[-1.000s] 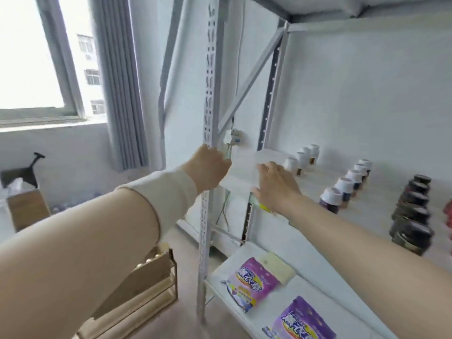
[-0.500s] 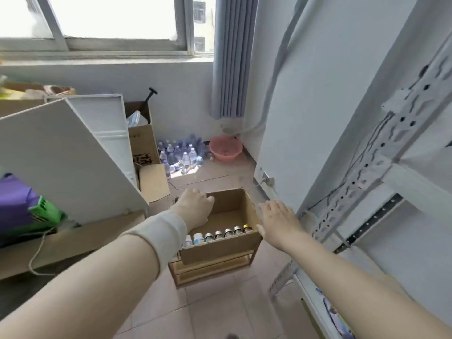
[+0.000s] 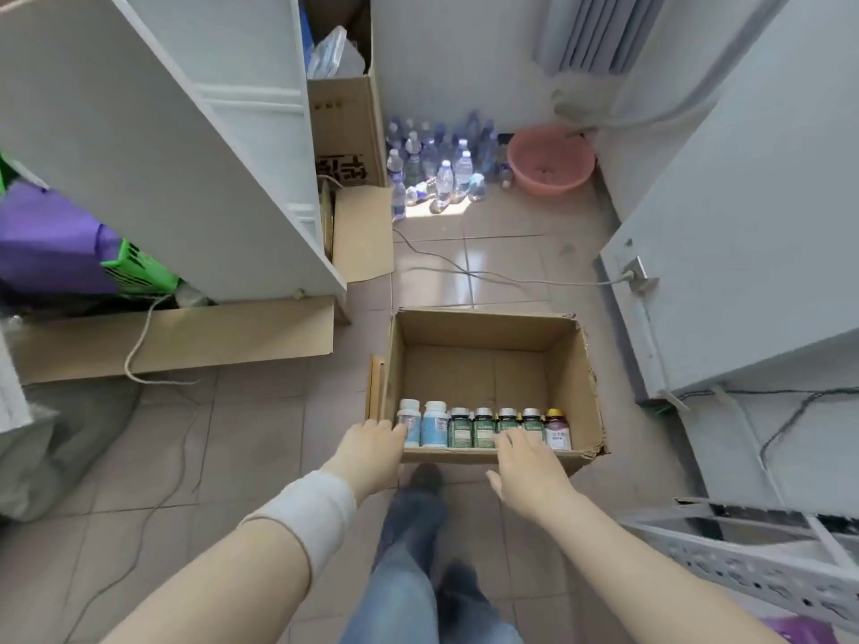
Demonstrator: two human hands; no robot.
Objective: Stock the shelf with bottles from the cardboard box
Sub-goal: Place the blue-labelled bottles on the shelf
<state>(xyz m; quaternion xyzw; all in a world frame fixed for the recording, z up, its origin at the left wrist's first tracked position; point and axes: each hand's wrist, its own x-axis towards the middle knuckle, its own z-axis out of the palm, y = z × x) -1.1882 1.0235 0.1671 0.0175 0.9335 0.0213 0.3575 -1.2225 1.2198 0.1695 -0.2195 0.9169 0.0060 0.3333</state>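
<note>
head view, looking straight down: the cardboard box (image 3: pixel 492 388) sits open on the tiled floor, and a single row of bottles (image 3: pixel 483 427) stands upright along its near wall, caps up, the rest of the box floor bare. from left to right that's two pale blue-and-white bottles (image 3: pixel 422 424), four dark green ones in the middle, and one dark red bottle (image 3: pixel 558 429) at the right end.

both hands are down at that near wall. the left hand (image 3: pixel 372 450) hovers at the left end of the row, fingers loosely curled and open, fingertips right by the leftmost pale bottle, holding nothing; whether it's touching yet, can't tell. the right hand (image 3: pixel 530 471) is spread flat and open, empty too, fingertips reaching over the box edge toward the green bottles on the right of the row.

here's what the pick turns on: the bottles lie just ahead of and below both grips, their long axes vertical, so each hand looks set to come down over a cap and close round a body. left hand is nearer the pale pair, right hand nearer the green and red ones.

a corner of the metal shelf (image 3: pixel 753 564) pokes in at lower right, beside the right arm, so the carry should be short.
</note>
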